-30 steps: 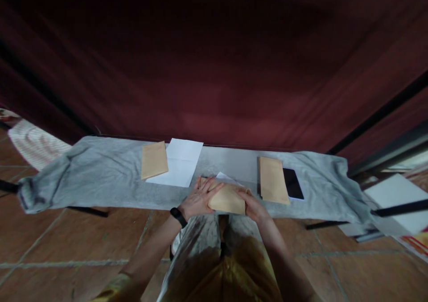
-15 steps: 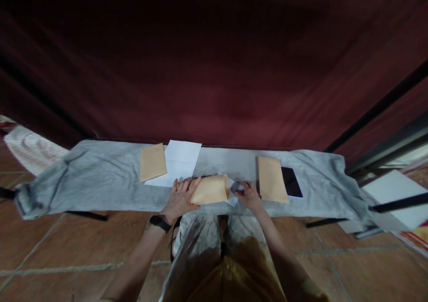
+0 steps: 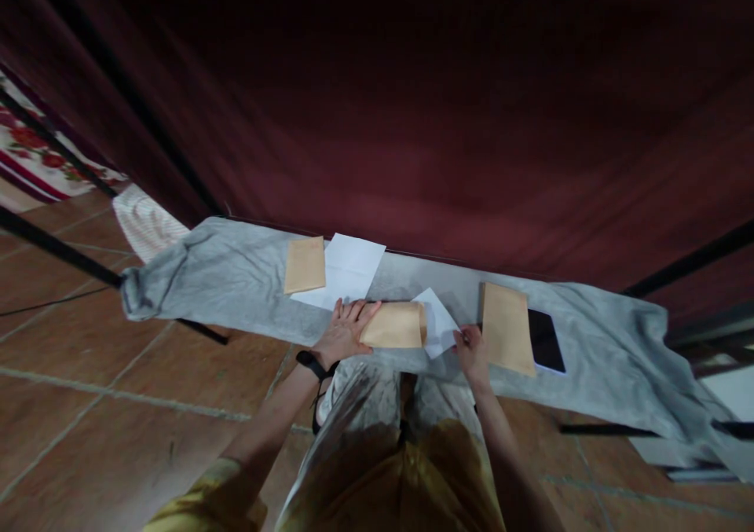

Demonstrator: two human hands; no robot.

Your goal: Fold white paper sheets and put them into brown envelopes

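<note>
A brown paper envelope (image 3: 396,325) lies flat on the grey cloth in front of me, its open end facing right. My left hand (image 3: 345,334) holds its left end, the thumb along the near edge and the index finger along the far edge. Out of the open end sticks a white sheet of paper (image 3: 439,324), angled, with a corner pointing right. That corner is pinched by my right hand (image 3: 471,351). How much of the sheet lies inside the envelope is hidden.
To the left, another brown envelope (image 3: 305,265) overlaps a larger white sheet (image 3: 353,266). A pile of brown envelopes (image 3: 507,328) lies beside my right hand, next to a dark-screened phone (image 3: 547,341). A dark red curtain (image 3: 412,194) hangs behind the cloth-covered bench (image 3: 253,280).
My right hand has moved right, away from the envelope's mouth, and the white sheet now shows spread out more there. The view has turned slightly; my left hand stays on the envelope.
</note>
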